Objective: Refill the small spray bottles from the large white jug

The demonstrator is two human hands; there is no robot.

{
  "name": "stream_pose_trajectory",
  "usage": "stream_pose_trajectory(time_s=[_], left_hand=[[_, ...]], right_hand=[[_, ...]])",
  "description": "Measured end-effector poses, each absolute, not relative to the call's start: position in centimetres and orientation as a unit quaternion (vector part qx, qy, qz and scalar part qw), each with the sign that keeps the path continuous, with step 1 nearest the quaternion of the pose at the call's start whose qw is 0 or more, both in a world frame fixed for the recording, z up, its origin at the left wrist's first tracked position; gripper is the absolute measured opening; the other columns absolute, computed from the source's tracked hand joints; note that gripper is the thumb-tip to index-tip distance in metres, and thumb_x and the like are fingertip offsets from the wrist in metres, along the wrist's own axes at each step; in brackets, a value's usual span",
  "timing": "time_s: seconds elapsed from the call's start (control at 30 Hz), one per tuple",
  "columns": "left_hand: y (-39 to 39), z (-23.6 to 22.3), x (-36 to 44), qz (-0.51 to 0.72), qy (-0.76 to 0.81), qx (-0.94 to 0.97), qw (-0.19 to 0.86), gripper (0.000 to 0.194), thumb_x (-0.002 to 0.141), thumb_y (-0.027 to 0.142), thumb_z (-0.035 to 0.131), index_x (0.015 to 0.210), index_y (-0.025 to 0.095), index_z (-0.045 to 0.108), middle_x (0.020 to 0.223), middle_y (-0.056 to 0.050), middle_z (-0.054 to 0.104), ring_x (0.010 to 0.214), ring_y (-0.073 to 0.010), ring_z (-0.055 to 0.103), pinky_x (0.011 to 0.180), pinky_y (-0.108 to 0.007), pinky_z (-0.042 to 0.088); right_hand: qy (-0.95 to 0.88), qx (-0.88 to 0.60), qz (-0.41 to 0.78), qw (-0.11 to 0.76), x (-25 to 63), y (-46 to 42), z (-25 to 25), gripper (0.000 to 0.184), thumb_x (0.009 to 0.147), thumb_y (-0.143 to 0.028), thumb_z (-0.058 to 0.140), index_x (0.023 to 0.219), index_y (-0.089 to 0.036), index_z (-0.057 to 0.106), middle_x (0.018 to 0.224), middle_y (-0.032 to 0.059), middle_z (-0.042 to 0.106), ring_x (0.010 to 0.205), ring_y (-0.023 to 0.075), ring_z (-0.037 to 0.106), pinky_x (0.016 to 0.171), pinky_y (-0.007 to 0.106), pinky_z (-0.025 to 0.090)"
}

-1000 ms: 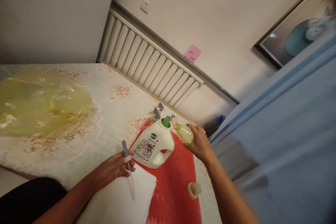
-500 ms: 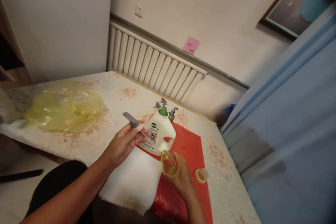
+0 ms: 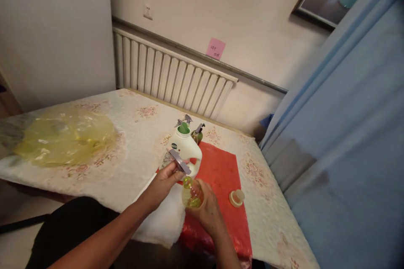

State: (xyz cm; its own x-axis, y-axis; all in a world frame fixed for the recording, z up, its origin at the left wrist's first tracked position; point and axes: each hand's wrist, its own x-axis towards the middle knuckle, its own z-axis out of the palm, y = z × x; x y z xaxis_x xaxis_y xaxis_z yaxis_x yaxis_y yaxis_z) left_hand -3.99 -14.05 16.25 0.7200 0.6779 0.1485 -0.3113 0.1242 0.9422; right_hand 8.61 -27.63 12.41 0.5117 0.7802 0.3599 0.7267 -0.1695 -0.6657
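Observation:
My left hand pinches a grey spray trigger head, which is off any bottle. Around a clear yellow-green spray bottle my right hand is closed; the bottle's neck is open and leans toward the left hand. The trigger head is just above and left of that neck, apart from it. Behind both hands stands a white detergent jug, uncapped, with a green spout in its mouth. A pale cap lies on the red mat, right of my right hand.
More spray bottles with grey triggers stand behind the jug. A white cloth lies at the table's near edge. A crumpled yellow plastic bag covers the left part of the flowered tablecloth. A blue curtain hangs at right.
My left hand has moved right and down, bringing the trigger head closer to the bottle neck and turning it. The right hand still grips the bottle. The camera view has shifted slightly.

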Motion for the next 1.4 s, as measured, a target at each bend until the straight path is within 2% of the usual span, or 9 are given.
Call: stream_pose_trajectory(time_s=[0.1,0.3,0.47,0.67,0.8,0.97,1.2,1.4], left_hand=[[-14.4,15.7,-3.7,0.328,0.164,0.566,0.738,0.042,0.084,0.044,0.072,0.119,0.022,0.068,0.105,-0.004,0.074,0.102,-0.0203,0.065,0.097,-0.033,0.046],[-12.8,18.2,-4.2,0.406,0.160,0.503,0.746,0.043,0.083,0.044,0.074,0.117,0.018,0.067,0.094,-0.004,0.073,0.088,-0.0153,0.064,0.086,-0.027,0.048],[-12.6,20.4,-4.8,0.431,0.129,0.440,0.777,0.043,0.081,0.042,0.078,0.114,0.018,0.067,0.089,-0.005,0.073,0.090,-0.0163,0.066,0.082,-0.026,0.051],[-13.2,20.0,-5.1,0.424,0.114,0.433,0.787,0.042,0.085,0.041,0.074,0.118,0.016,0.065,0.090,-0.007,0.073,0.091,-0.0184,0.067,0.083,-0.029,0.052],[-13.2,19.9,-5.1,0.416,0.114,0.427,0.795,0.041,0.085,0.041,0.074,0.117,0.016,0.065,0.089,-0.007,0.073,0.090,-0.0178,0.066,0.083,-0.028,0.051],[-13.9,19.0,-4.6,0.394,0.132,0.447,0.793,0.043,0.082,0.042,0.076,0.115,0.016,0.066,0.090,-0.005,0.073,0.089,-0.0175,0.064,0.083,-0.029,0.049],[-16.0,15.4,-3.5,0.296,0.149,0.563,0.757,0.037,0.088,0.039,0.067,0.120,0.021,0.068,0.116,-0.005,0.072,0.110,-0.0237,0.062,0.102,-0.035,0.041],[-16.7,14.3,-3.4,0.263,0.145,0.617,0.727,0.033,0.090,0.039,0.063,0.118,0.023,0.068,0.123,-0.003,0.070,0.119,-0.0255,0.057,0.108,-0.038,0.038]], right_hand=[[-0.487,-0.764,0.058,0.419,8.4,-27.9,12.5,0.071,0.055,-0.012,0.076,0.124,-0.021,0.061,0.117,0.0074,0.070,0.109,0.0294,0.065,0.096,0.041,0.052],[-0.477,-0.776,0.049,0.409,8.5,-29.2,12.4,0.044,0.061,-0.014,0.073,0.104,-0.024,0.068,0.101,0.0042,0.073,0.096,0.0271,0.067,0.085,0.036,0.054],[-0.464,-0.777,0.066,0.420,8.6,-29.5,11.7,0.042,0.063,-0.025,0.078,0.104,-0.022,0.068,0.099,0.0052,0.073,0.092,0.0260,0.067,0.083,0.035,0.054],[-0.457,-0.777,0.072,0.428,8.4,-29.5,12.0,0.029,0.067,-0.026,0.076,0.094,-0.022,0.067,0.094,0.0040,0.073,0.087,0.0236,0.068,0.080,0.032,0.053],[-0.458,-0.769,0.072,0.440,8.3,-29.6,12.0,0.033,0.066,-0.024,0.076,0.098,-0.022,0.068,0.093,0.0032,0.074,0.086,0.0235,0.068,0.079,0.032,0.054],[-0.460,-0.778,0.054,0.426,8.2,-29.4,12.0,0.045,0.062,-0.020,0.077,0.106,-0.023,0.067,0.102,0.0053,0.073,0.096,0.0275,0.067,0.086,0.036,0.054],[-0.480,-0.754,0.082,0.440,7.5,-28.8,13.1,0.054,0.060,-0.011,0.070,0.112,-0.024,0.064,0.109,0.0040,0.071,0.102,0.0255,0.066,0.091,0.037,0.053],[-0.455,-0.755,0.107,0.461,7.7,-29.0,13.0,0.059,0.056,-0.009,0.071,0.113,-0.023,0.065,0.110,0.0050,0.071,0.103,0.0270,0.067,0.093,0.040,0.054]])
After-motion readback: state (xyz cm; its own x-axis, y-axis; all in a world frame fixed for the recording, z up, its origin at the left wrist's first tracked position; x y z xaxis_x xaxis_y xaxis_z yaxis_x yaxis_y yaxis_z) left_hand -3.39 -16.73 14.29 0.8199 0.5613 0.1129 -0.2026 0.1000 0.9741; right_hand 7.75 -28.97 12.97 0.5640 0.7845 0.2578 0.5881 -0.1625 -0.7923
